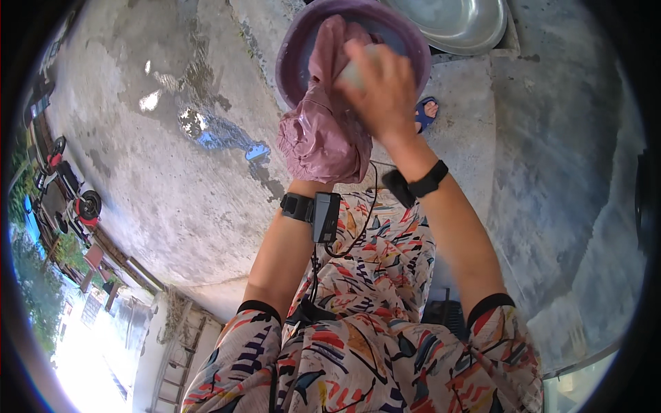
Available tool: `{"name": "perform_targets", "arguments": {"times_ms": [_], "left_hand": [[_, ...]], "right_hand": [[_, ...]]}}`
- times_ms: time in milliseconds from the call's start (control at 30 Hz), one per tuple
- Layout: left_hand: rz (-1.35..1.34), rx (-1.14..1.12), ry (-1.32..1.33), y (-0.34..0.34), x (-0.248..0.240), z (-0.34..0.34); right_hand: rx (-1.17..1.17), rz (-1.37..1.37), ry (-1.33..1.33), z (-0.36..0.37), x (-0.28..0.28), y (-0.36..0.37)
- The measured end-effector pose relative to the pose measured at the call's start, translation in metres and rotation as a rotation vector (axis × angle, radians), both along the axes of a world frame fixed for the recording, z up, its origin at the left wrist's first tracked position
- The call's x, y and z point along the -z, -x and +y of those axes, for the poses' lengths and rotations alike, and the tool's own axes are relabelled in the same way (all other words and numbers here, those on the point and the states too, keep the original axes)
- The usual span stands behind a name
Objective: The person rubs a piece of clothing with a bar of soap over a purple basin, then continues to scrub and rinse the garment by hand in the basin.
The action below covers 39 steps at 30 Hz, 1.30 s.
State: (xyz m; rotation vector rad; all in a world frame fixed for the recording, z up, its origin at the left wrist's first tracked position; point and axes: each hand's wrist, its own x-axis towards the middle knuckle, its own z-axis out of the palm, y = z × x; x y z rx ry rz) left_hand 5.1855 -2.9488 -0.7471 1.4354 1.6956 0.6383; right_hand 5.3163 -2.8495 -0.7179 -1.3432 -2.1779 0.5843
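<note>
A wet, dusty-pink cloth (323, 138) is bunched over my left hand and hides it down to the wrist; its fingers do not show. The cloth stretches forward into a round purple basin (288, 69) that holds some water. My right hand (382, 89), smeared by motion, is over the cloth at the basin's near right side. Its fingers curve around a pale, whitish object (352, 74) that presses against the cloth; its kind is too blurred to tell.
A large metal basin (458, 24) stands beyond the purple one, to the right. A foot in a blue sandal (427, 113) shows beside the purple basin. Wet patches (224, 138) lie on the concrete floor. A red motorbike (72, 189) is at the far left. A black cable (358, 241) hangs near my left wrist.
</note>
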Motion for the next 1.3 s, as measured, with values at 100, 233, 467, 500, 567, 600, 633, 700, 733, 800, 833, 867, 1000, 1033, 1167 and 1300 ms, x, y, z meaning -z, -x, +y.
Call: {"name": "perform_targets", "arguments": {"times_ms": [100,233,467,500,567,600,633,700,733,800,833,867,1000,1033,1167,1300], "left_hand": [[-0.032,0.018,-0.013,0.004,0.007,-0.005],[-0.067,0.064,-0.043,0.013,0.018,0.001],[-0.269,0.077,0.000,0.008,0.023,-0.006],[-0.382,0.030,0.048,0.008,0.017,-0.007],[-0.684,-0.093,0.168,0.008,0.008,-0.006],[-0.841,-0.155,0.236,0.012,0.007,-0.006],[-0.981,-0.196,0.303,0.012,0.006,-0.004],[-1.191,-0.251,0.390,0.010,0.003,0.002],[-1.270,-0.269,0.409,0.008,-0.002,0.004],[-1.402,-0.293,0.450,-0.002,-0.014,0.008],[-1.447,-0.299,0.465,-0.008,-0.015,0.012],[-1.468,-0.324,0.485,-0.007,-0.013,0.008],[-1.535,-0.389,0.569,0.007,0.013,-0.002],[-1.494,-0.366,0.582,0.012,0.017,-0.006],[-1.666,-0.299,0.552,-0.011,-0.016,0.021],[-1.857,-0.575,0.658,0.009,0.015,-0.002]], "right_hand": [[0.154,-0.076,0.013,-0.014,-0.007,0.006],[-0.139,0.131,0.087,-0.035,-0.025,0.016],[0.444,0.007,0.283,0.026,0.017,-0.017],[0.519,0.164,0.451,0.028,0.013,-0.024],[0.582,0.324,0.620,0.027,-0.007,-0.024],[0.377,0.344,0.486,0.015,-0.028,-0.017],[0.187,0.361,0.349,0.002,-0.044,-0.013],[-0.260,0.248,0.146,-0.013,-0.053,-0.003],[-0.342,0.147,0.166,-0.019,-0.046,0.005],[-0.239,0.040,0.103,-0.003,-0.016,-0.003],[-0.144,-0.057,0.031,0.011,-0.004,-0.008],[-0.061,-0.065,0.085,0.015,-0.005,-0.003],[-0.348,0.129,0.087,-0.017,-0.034,0.014],[-0.351,0.135,0.092,-0.015,-0.024,0.014],[-0.096,-0.146,0.041,0.023,0.009,-0.006],[-0.396,0.014,0.157,-0.005,-0.029,0.014]]}}
